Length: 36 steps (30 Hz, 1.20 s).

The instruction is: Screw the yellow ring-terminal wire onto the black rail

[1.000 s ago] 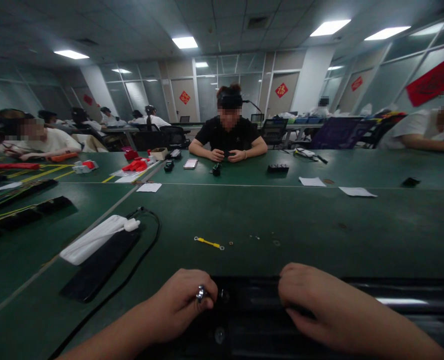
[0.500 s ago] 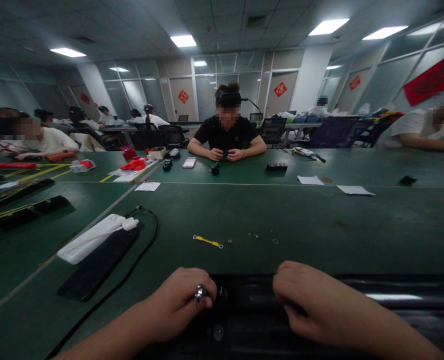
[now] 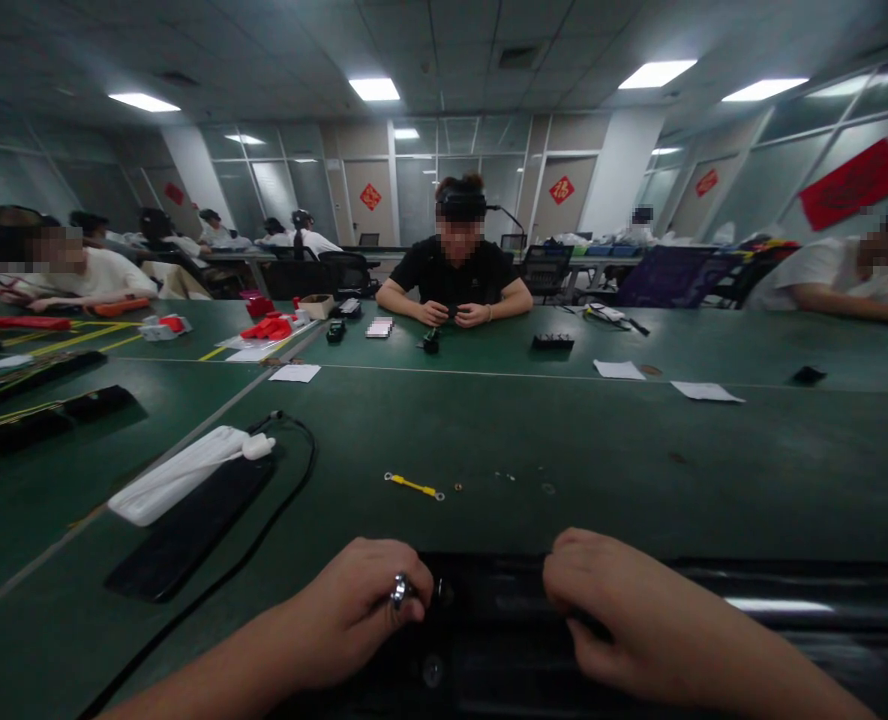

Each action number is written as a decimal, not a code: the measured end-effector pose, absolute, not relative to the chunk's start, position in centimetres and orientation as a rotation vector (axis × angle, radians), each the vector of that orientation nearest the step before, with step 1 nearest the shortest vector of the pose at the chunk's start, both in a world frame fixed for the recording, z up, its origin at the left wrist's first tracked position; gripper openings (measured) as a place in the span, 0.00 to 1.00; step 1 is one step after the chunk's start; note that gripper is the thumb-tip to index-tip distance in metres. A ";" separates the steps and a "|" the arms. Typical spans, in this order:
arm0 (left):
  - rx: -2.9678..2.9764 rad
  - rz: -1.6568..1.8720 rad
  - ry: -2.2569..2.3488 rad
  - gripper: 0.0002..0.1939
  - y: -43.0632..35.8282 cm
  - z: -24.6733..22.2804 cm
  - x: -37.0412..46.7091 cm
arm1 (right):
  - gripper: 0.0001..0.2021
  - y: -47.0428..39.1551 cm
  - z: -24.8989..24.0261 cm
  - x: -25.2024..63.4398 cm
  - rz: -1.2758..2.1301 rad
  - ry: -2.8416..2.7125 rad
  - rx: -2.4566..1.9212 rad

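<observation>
A long, glossy black part (image 3: 504, 655) lies along the near edge of the table, in front of me. My left hand (image 3: 361, 605) is closed at its left end, with a small shiny silver piece (image 3: 400, 591) showing at the fingers; whether it is a ring or something held is unclear. Beside those fingers, a round fitting (image 3: 433, 670) sits on the black part. My right hand (image 3: 601, 605) is curled over the same part, its fingertips hidden. Beyond my hands lie a yellow strap with ring ends (image 3: 414, 486) and a small nut (image 3: 458, 487).
To the left, a white power strip (image 3: 181, 475) lies beside a flat black slab (image 3: 189, 525), with a black cable (image 3: 264, 535) curving toward me. White papers (image 3: 706, 391) lie farther back. Across the table sits a person in black (image 3: 455, 265), near several small black parts (image 3: 553, 341).
The view has tilted and shifted slightly. Both hands keep nearly the same place and grip; nothing on the table has visibly moved.
</observation>
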State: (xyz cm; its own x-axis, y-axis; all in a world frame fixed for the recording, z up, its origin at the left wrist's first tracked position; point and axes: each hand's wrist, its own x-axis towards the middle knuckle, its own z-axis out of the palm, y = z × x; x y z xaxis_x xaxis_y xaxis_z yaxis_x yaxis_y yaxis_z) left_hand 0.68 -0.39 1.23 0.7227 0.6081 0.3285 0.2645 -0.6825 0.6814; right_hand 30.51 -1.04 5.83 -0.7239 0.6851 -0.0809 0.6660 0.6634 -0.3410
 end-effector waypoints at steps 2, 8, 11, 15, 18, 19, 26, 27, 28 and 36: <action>2.315 0.719 0.666 0.17 -0.4 1.3 0.7 | 0.06 -1.1 5.9 30.5 0.544 -2.818 -1.145; 2.320 0.717 0.666 0.16 -0.5 1.3 0.6 | 0.07 -1.1 5.9 30.4 0.532 -2.830 -1.141; 2.320 0.735 0.660 0.15 -0.5 1.3 0.6 | 0.08 -1.2 5.8 30.5 0.523 -2.836 -1.140; 2.308 0.717 0.667 0.11 -0.5 1.4 0.6 | 0.09 -1.2 5.6 30.7 0.522 -2.842 -1.144; 2.311 0.708 0.672 0.10 -0.4 1.6 0.6 | 0.09 -1.2 5.6 30.8 0.515 -2.843 -1.145; 2.316 0.704 0.680 0.10 -0.4 1.6 0.7 | 0.09 -1.2 5.6 30.8 0.514 -2.843 -1.138; 2.319 0.717 0.696 0.10 -0.4 1.3 0.6 | 0.08 -1.2 5.7 30.6 0.519 -2.833 -1.114; 2.319 0.724 0.687 0.10 -0.4 1.2 0.6 | 0.08 -1.2 5.8 30.6 0.516 -2.832 -1.116; 2.321 0.731 0.682 0.10 -0.3 1.2 0.6 | 0.08 -1.2 5.8 30.5 0.512 -2.832 -1.118; 2.324 0.735 0.677 0.10 -0.4 1.3 0.6 | 0.07 -1.2 5.8 30.6 0.495 -2.841 -1.129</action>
